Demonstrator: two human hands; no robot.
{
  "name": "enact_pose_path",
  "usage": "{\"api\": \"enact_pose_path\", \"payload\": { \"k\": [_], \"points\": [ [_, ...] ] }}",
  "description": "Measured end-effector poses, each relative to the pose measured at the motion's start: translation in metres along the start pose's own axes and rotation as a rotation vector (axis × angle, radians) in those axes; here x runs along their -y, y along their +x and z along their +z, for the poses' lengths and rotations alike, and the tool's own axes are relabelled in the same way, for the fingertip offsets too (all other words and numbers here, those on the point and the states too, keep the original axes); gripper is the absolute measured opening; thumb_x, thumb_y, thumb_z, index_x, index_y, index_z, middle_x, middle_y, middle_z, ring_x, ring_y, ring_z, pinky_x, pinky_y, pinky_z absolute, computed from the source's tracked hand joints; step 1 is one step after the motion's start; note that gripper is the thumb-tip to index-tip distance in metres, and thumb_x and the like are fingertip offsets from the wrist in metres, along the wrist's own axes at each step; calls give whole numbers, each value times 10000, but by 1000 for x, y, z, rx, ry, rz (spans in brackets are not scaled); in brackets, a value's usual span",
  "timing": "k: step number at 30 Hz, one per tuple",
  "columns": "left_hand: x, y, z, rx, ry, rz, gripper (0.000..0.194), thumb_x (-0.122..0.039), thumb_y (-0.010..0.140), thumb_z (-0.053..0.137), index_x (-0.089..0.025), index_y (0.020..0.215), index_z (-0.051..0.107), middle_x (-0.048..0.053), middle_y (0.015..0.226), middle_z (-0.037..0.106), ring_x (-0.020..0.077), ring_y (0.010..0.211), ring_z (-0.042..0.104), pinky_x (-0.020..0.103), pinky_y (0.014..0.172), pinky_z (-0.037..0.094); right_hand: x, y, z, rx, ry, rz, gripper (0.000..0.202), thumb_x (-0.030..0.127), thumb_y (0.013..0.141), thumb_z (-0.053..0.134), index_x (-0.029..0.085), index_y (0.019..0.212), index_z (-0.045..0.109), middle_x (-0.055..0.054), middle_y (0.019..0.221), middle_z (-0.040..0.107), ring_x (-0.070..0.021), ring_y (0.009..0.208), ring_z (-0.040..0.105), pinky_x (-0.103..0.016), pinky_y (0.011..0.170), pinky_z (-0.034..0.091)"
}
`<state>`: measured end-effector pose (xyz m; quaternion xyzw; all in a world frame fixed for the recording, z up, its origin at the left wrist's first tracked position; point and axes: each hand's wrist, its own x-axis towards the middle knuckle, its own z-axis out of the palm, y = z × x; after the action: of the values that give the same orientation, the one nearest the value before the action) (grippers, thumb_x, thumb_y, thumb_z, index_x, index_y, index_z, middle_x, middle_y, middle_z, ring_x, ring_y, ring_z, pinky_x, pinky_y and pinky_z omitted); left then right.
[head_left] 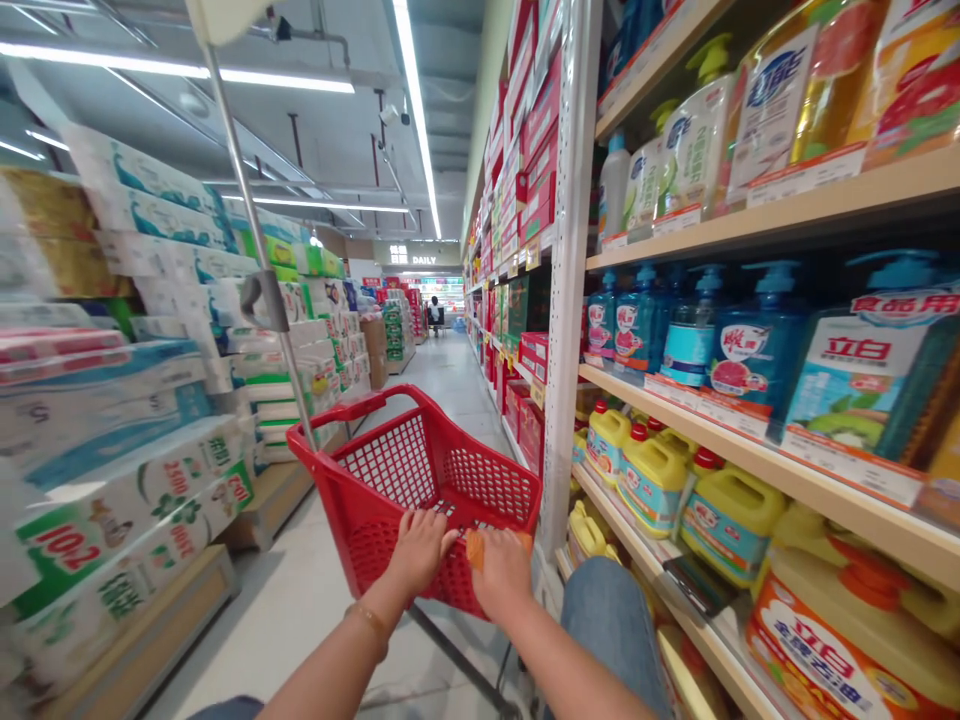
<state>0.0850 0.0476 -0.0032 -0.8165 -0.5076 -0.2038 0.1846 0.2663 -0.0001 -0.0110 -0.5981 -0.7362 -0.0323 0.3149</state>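
A red shopping cart (360, 500) with a latticed basket stands in the aisle in front of me, and no goods show in the visible part of its basket. My left hand (421, 550) is closed over the cart's near rim, the wrist wearing a thin bracelet. Just to its right, my right hand (501, 568) is wrapped round the same rim, with an orange piece (475, 549) showing beside its fingers. The undersides of both hands are hidden.
Shelves (750, 410) of pump bottles and yellow jugs (731, 520) rise close on the right, past a white post (566, 250). Stacked paper packs (142, 520) line the left. A metal pole (255, 210) rises by the cart. Far down the aisle is a person (434, 312).
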Motion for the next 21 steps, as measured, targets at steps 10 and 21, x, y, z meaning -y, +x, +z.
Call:
{"api": "enact_pose_path", "payload": {
  "k": [10, 21],
  "points": [
    [30, 11, 3, 11, 91, -68, 378, -503, 942, 384, -201, 929, 612, 74, 935, 649, 245, 946, 536, 423, 953, 310, -17, 14, -5, -10, -55, 82, 186, 142, 774, 501, 163, 890, 644, -93, 882, 676, -238, 879, 586, -342, 841, 362],
    [45, 6, -25, 25, 161, -116, 457, -553, 941, 329, -210, 877, 625, 73, 902, 640, 241, 919, 514, 416, 934, 299, -36, 24, -10, 19, -69, 116, 188, 150, 811, 493, 175, 932, 635, -84, 901, 679, -233, 885, 600, -333, 819, 367]
  ]
}}
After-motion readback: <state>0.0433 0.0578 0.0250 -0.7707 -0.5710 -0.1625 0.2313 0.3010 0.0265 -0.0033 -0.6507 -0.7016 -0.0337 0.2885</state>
